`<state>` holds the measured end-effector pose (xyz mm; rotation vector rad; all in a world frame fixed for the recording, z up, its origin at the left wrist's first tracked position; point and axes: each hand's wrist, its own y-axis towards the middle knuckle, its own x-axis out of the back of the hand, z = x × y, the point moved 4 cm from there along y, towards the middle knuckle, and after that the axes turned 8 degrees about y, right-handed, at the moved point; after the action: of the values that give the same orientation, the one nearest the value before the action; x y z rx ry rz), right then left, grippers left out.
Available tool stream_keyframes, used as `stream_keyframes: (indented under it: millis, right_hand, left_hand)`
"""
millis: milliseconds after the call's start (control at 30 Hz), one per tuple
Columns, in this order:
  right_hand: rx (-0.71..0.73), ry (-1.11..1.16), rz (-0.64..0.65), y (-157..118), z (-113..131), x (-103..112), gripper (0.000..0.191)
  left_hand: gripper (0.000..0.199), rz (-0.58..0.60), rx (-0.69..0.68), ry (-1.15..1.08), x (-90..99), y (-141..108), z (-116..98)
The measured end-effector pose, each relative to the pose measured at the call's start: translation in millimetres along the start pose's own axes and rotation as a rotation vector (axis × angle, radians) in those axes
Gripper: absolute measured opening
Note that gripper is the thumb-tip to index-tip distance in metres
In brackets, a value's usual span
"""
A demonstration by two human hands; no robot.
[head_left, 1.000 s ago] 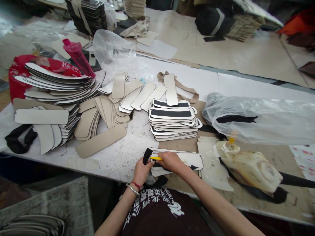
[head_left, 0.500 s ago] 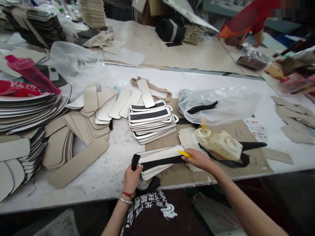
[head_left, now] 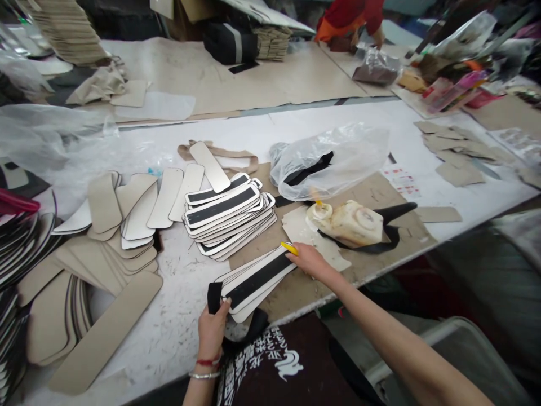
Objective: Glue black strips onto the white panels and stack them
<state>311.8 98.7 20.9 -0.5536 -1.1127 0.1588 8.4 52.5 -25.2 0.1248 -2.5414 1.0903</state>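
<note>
A black strip point(head_left: 260, 277) lies lengthwise on the top piece of a small pile of white rounded pieces point(head_left: 247, 307). At its near left end my left hand point(head_left: 212, 330) is closed on the strip, whose loose tail hangs toward the table edge. My right hand point(head_left: 309, 260) is at the far right end, closed round a yellow tool point(head_left: 289, 248), its fingers touching the strip's end. Behind the hands rises a stack of white pieces with black strips point(head_left: 228, 211). A stained cream container point(head_left: 359, 224) lies right of my right hand.
Beige pieces point(head_left: 105, 332) spread over the left. A clear plastic bag point(head_left: 338, 163) with black material lies behind the container. Across the table, a person's red sleeve point(head_left: 374, 17) and hand show beside a wrapped brown bundle point(head_left: 377, 67).
The view has turned to the right, so the table's contents sit further left. Both hands keep their hold, and the black strip now lies flat along the top piece.
</note>
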Motion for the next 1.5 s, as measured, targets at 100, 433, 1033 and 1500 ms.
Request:
stream_keyframes:
  millis: [100,433,1033,1500]
  right_hand:
    - [-0.002,0.008,0.000,3,-2,-2,0.027]
    - [-0.032,0.041,0.037,8,-5,-3,0.029]
    - [-0.020,0.059,0.048,11,-7,-7,0.026]
    - [-0.107,0.038,-0.216,-6,-35,19,0.029]
  left_hand:
    - [0.037,0.004,0.009,0.011,0.0,0,0]
    - [0.036,-0.002,0.023,0.016,-2.3,0,0]
    - [0.036,-0.020,0.047,0.019,-2.5,-4,-5]
    - [0.039,-0.013,0.024,0.020,-1.5,-1,-1]
